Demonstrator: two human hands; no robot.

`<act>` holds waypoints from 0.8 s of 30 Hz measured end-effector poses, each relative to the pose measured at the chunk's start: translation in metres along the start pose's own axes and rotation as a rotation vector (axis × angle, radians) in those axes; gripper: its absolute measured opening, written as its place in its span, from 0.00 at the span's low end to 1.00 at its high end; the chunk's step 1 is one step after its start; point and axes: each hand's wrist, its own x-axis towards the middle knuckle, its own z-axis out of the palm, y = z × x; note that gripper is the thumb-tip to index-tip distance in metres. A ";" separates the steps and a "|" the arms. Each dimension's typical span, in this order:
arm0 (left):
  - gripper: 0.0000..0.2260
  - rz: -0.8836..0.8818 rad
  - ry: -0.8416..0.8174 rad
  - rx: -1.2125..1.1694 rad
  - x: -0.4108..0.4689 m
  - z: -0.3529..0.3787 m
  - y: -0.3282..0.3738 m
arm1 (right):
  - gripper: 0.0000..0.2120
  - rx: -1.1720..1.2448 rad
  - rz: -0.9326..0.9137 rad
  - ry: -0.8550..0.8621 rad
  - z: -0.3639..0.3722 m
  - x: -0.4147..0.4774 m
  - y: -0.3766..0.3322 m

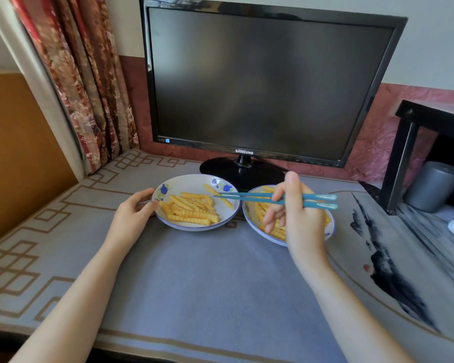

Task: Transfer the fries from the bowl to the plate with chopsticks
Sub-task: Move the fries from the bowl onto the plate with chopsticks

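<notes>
room: pale wall; patterned curtain [84, 87] left of the monitor [260, 82], black shelf [409, 142] right of it, grey canister [433, 186] underneath.
bench [207, 279]: grey mat with a brown key border, runs from the monitor foot toward the camera.
monitor: screen dark, centred at the back.
plate [194, 228]: shallow dish front-left of the monitor foot. Calling it the plate is a judgement, since both dishes look alike.
bowl [252, 226]: front-right of the monitor foot, rim just beside the plate, half hidden by the right hand [299, 221].
left hand [131, 216]: fingers curled on the plate's outer rim, steadying it.
right hand: over the bowl, fingers gripping the chopsticks [247, 198] mid-shaft.
chopsticks: teal, near level, long axis parallel to the monitor face, tips nearly together over the plate's bowl-side edge.
fries [192, 208]: crinkle-cut, a heap on the plate, more in the bowl under the right hand.
load: can't tell if a fry is pinched; one lies right under the tips.
next: probably swing the tips to the bowl. Its fries sit below the right hand, opposite to where the tips point.
</notes>
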 end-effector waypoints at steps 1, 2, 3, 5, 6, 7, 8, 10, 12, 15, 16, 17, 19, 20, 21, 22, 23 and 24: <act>0.14 0.001 0.000 -0.001 0.000 0.000 0.000 | 0.19 -0.004 0.002 -0.030 0.005 0.000 0.002; 0.14 0.002 -0.001 -0.001 0.000 0.000 0.000 | 0.19 -0.011 0.007 -0.055 0.009 0.000 0.005; 0.14 0.004 0.000 0.000 0.000 0.000 0.000 | 0.20 -0.020 0.015 -0.078 0.013 0.000 0.008; 0.13 0.008 0.004 -0.001 -0.001 0.000 0.000 | 0.19 -0.031 0.023 -0.121 0.016 -0.001 0.014; 0.13 0.010 0.006 -0.002 -0.001 0.001 0.001 | 0.19 -0.034 0.020 -0.137 0.016 -0.001 0.016; 0.13 0.009 0.008 -0.001 -0.001 0.001 0.001 | 0.18 -0.033 0.016 -0.144 0.015 -0.001 0.016; 0.13 0.009 0.008 -0.001 -0.001 0.001 0.001 | 0.18 -0.027 0.016 -0.139 0.012 -0.001 0.016; 0.14 0.008 0.009 -0.004 -0.001 0.001 0.001 | 0.18 -0.008 0.023 -0.097 0.003 0.003 0.013; 0.13 0.012 0.012 -0.002 0.000 0.001 0.001 | 0.19 -0.002 0.023 -0.025 -0.009 0.011 0.010; 0.14 0.011 0.013 -0.004 -0.001 0.002 0.001 | 0.19 -0.017 0.004 0.093 -0.029 0.024 0.004; 0.14 0.008 0.012 -0.006 -0.001 0.002 0.001 | 0.19 -0.019 -0.007 0.122 -0.035 0.028 0.004; 0.14 0.006 0.011 -0.008 -0.001 0.002 0.000 | 0.19 -0.025 -0.018 0.145 -0.041 0.031 0.004; 0.13 0.007 0.008 -0.014 -0.001 0.001 0.000 | 0.19 -0.067 -0.040 0.172 -0.049 0.036 0.005; 0.13 0.008 0.006 -0.014 0.000 0.001 0.000 | 0.19 -0.089 -0.048 0.178 -0.052 0.039 0.006; 0.13 0.007 0.004 -0.013 -0.001 0.001 0.000 | 0.19 -0.105 -0.053 0.178 -0.053 0.040 0.007; 0.13 0.005 0.003 -0.012 0.000 0.001 -0.001 | 0.19 -0.117 -0.057 0.173 -0.055 0.042 0.008; 0.14 0.002 0.003 -0.012 -0.001 0.001 -0.001 | 0.19 -0.127 -0.062 0.166 -0.055 0.043 0.009; 0.14 0.000 0.004 -0.011 0.000 0.000 -0.001 | 0.19 -0.136 -0.067 0.157 -0.055 0.043 0.010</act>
